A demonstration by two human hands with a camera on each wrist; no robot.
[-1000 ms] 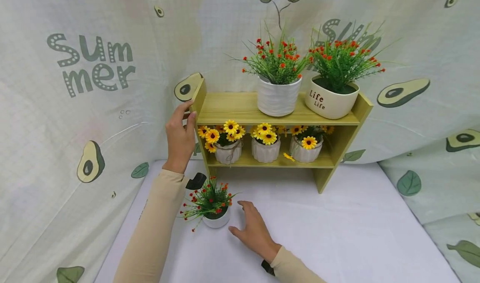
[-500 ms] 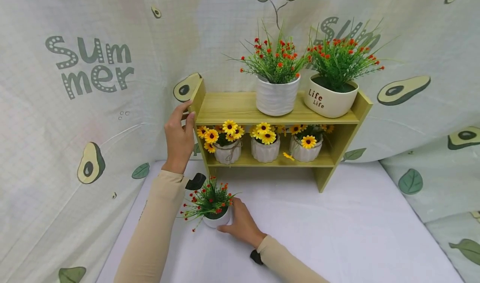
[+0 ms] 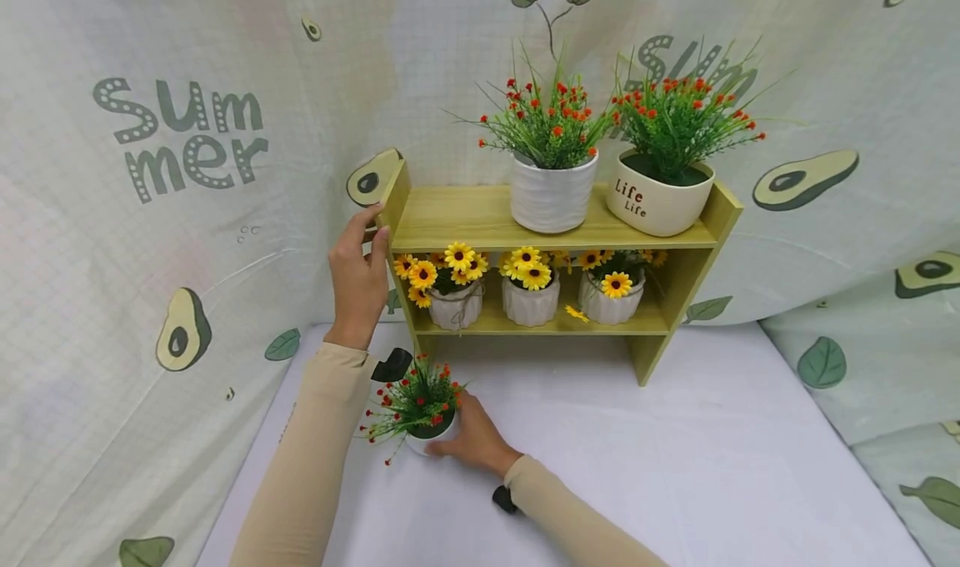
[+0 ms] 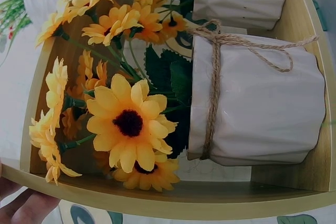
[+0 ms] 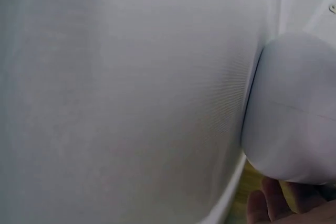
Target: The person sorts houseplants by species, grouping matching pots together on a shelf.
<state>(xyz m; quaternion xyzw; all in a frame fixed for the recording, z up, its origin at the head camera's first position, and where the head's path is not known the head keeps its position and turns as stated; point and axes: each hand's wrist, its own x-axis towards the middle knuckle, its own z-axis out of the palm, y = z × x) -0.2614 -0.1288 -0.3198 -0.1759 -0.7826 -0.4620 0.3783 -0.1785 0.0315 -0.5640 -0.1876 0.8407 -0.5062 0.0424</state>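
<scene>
A small white pot of red-flowered greenery [image 3: 417,406] stands on the white table in front of the shelf's left leg. My right hand [image 3: 467,435] is wrapped round its right side; the right wrist view shows the pot's white wall [image 5: 294,114] with fingertips [image 5: 273,203] under it. My left hand [image 3: 360,268] grips the left end panel of the wooden two-tier shelf [image 3: 480,215], thumb on its front edge. In the left wrist view, the twine-tied white pot [image 4: 257,103] of yellow daisies [image 4: 128,124] lies close, with my fingers [image 4: 23,208] at the lower left.
The top shelf bears a ribbed white pot [image 3: 553,192] and a "Life" pot [image 3: 657,200], both with red flowers. The lower shelf holds three daisy pots [image 3: 531,296]. A printed avocado cloth [image 3: 180,158] hangs behind and to both sides. White tablecloth [image 3: 675,467] spreads to the right.
My right hand slid left across the table and closed round the small red-flower pot. The left hand stayed on the shelf's end panel.
</scene>
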